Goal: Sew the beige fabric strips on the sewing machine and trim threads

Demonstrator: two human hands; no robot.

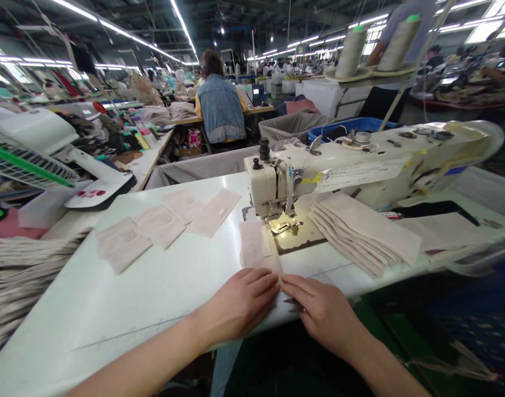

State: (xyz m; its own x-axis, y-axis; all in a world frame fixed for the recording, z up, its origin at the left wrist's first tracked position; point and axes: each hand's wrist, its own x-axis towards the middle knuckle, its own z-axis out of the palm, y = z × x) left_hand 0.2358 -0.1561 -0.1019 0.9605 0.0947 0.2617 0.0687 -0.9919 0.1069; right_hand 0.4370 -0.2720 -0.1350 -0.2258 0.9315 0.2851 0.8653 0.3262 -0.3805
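A beige fabric piece (252, 245) with a small pale label or patch lies at the sewing machine's presser foot (283, 225). Its near edge is under the fingers of my left hand (246, 300), which are pressed together on the cloth. My right hand (324, 309) meets the left at the near corner, its fingertips pinching the fabric edge. Dark pointed blades, apparently thread snips (293, 303), stick out from under the right hand's fingers; their handles are hidden. The sewing machine (339, 165) stands just beyond both hands.
Several beige pieces (165, 220) lie spread to the left on the white table (186, 286). A stack of folded beige fabric (363, 231) sits right of the needle. A white fan (32, 143) and fabric piles (24, 281) are at left. Thread cones (351, 52) stand behind; a co-worker (221, 105) sits ahead.
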